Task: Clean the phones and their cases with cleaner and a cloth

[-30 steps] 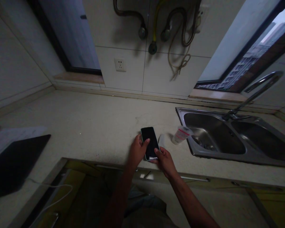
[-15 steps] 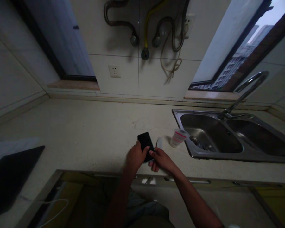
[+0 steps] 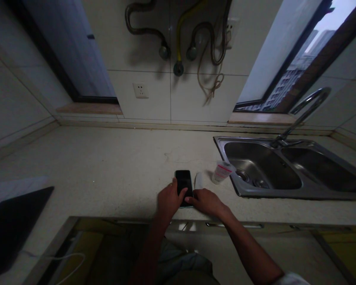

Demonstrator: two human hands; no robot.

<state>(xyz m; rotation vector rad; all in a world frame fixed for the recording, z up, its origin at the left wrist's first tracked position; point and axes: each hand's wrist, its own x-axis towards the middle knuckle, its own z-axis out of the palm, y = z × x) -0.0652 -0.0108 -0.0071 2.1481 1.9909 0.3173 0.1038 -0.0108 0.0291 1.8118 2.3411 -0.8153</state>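
A black smartphone (image 3: pixel 183 180) is at the front of the pale countertop, screen up and almost straight to me. My left hand (image 3: pixel 169 199) grips its left edge, the thumb lying over the lower screen. From the other side my right hand (image 3: pixel 208 202) holds the lower right edge, its thumb across the bottom corner. The fingers beneath are partly hidden. Just beyond my right hand lies a small white object (image 3: pixel 199 180) whose kind I cannot make out. A clear plastic cup (image 3: pixel 221 173) with a red band and print stands to the right, beside the sink.
A double steel sink (image 3: pixel 240 194) with a curved faucet (image 3: pixel 307 113) is set in the counter (image 3: pixel 121 166) at right. A dark flat panel (image 3: pixel 16 221) and a white cable (image 3: pixel 68 255) are at left. Hoses (image 3: pixel 179 43) hang on the tiled wall.
The smartphone has turned from a leftward tilt to nearly straight and come slightly lower. My right hand has shifted right, its fingers no longer showing below the phone. The view has shifted a little.
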